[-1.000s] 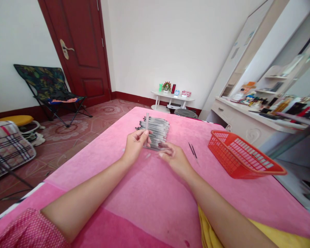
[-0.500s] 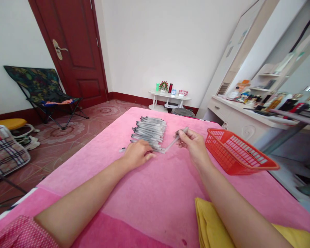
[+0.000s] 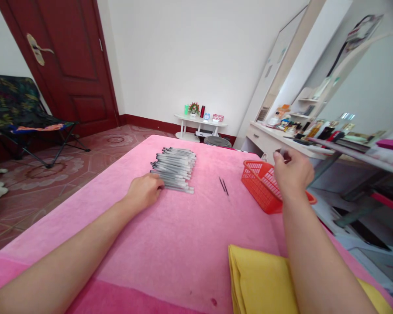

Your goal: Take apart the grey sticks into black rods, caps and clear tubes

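Note:
A pile of grey pens lies on the pink cloth covering the table. My left hand rests on the cloth at the near left corner of the pile. Its fingers are curled against the pens, and what they grip is hidden. My right hand is raised over the red basket at the right. Its fingers are pinched on a grey pen, of which only a short tip shows above the fingertips.
Two thin dark sticks lie between the pile and the basket. A folded yellow cloth sits at the near right. A white dressing table stands beyond the basket, with a small white table, a folding chair and a red door behind.
My right hand took a grey pen from the pile and carried it right, over the red basket. My left hand put its pen down and settled at the pile's corner. The view swung right.

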`<state>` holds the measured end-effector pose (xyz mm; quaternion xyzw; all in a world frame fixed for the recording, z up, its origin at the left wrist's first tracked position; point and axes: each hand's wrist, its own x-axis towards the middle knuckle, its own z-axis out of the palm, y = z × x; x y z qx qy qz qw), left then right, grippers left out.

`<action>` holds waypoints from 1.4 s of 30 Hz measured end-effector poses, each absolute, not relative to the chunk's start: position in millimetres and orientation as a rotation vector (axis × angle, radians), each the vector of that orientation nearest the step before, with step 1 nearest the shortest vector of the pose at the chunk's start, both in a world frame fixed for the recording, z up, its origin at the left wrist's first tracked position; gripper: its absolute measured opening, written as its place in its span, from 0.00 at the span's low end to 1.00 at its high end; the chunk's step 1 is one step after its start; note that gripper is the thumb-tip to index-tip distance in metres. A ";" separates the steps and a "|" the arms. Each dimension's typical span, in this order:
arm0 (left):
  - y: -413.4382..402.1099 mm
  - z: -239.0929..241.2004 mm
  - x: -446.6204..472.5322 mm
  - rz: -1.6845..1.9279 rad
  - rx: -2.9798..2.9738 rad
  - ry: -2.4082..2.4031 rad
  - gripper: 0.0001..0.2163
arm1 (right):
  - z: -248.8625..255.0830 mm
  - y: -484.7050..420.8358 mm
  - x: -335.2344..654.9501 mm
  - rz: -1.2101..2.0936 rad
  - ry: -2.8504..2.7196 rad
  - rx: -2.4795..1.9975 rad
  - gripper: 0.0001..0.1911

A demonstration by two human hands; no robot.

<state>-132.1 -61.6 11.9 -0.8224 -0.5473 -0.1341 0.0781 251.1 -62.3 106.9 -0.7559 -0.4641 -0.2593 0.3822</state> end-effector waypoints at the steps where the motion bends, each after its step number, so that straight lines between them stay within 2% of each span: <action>1: -62.3 11.6 -130.7 -0.400 -2.461 -1.641 0.10 | 103.0 -59.6 258.5 -0.631 -1.205 -2.009 0.18; 6: -63.0 8.6 -127.0 -0.408 -2.444 -1.636 0.10 | 81.8 -42.7 280.2 -0.426 -1.319 -2.228 0.19; 13: -63.2 6.8 -127.2 -0.412 -2.440 -1.610 0.11 | 80.3 -41.9 275.3 -0.360 -1.292 -2.279 0.20; 19: -64.5 7.5 -125.9 -0.395 -2.435 -1.617 0.11 | 82.9 -41.1 273.1 -0.492 -1.278 -2.022 0.15; 23: -64.0 7.2 -125.9 -0.404 -2.438 -1.611 0.11 | 76.8 -34.7 281.4 -0.318 -1.355 -1.936 0.13; 28: -64.0 8.4 -125.3 -0.400 -2.438 -1.633 0.10 | 69.5 -32.4 289.7 -0.224 -1.461 -2.131 0.12; 33: -64.8 7.5 -123.9 -0.402 -2.427 -1.650 0.11 | 85.0 -41.4 270.1 -0.246 -1.482 -2.270 0.14; 36: -66.2 7.9 -120.9 -0.420 -2.460 -1.613 0.11 | 91.0 -45.1 236.1 -0.271 -1.622 -2.011 0.15; 42: -70.4 9.9 -111.1 -0.407 -2.482 -1.546 0.13 | 52.4 -55.2 141.8 0.284 -2.229 -1.267 0.10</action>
